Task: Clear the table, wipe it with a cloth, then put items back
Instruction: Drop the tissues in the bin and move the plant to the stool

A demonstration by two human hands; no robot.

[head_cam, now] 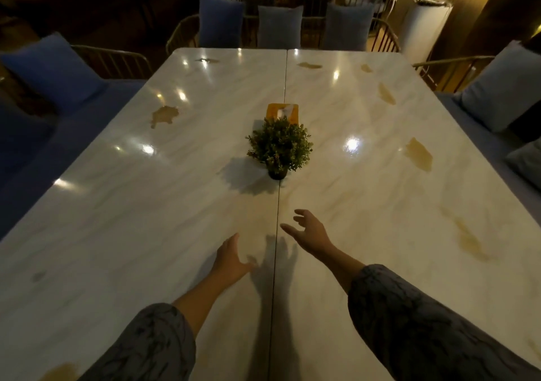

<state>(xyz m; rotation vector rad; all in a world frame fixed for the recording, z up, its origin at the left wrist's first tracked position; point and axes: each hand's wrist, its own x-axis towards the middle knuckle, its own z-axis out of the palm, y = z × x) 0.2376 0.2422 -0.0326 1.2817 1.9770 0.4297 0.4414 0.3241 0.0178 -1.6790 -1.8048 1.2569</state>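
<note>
Marble table (175, 205) fills most of the frame, made of two pale slabs butted together along a seam running from the bottom centre up to the far edge. Brownish spill patches (164, 115) mark it in several places: one at centre left, several along the right side, one at the bottom left corner. At the middle of the frame, on the seam, stands a small potted plant (279, 146) in a dark pot, and just behind it, partly hidden by the leaves, an orange tissue holder (282, 111) with something white in it.

Both hands hover over the lower centre of the frame, well short of the plant. The left hand (231, 259) sits left of the seam, fingers straight and together, thumb spread out, holding nothing. The right hand (310, 232) is right of the seam, fingers loosely spread and slightly curved, also holding nothing. Patterned grey sleeves (409, 322) cover both forearms.

Blue and grey cushions (279, 26) on wire-backed chairs (117, 61) ring the table along the top, left and right edges.
</note>
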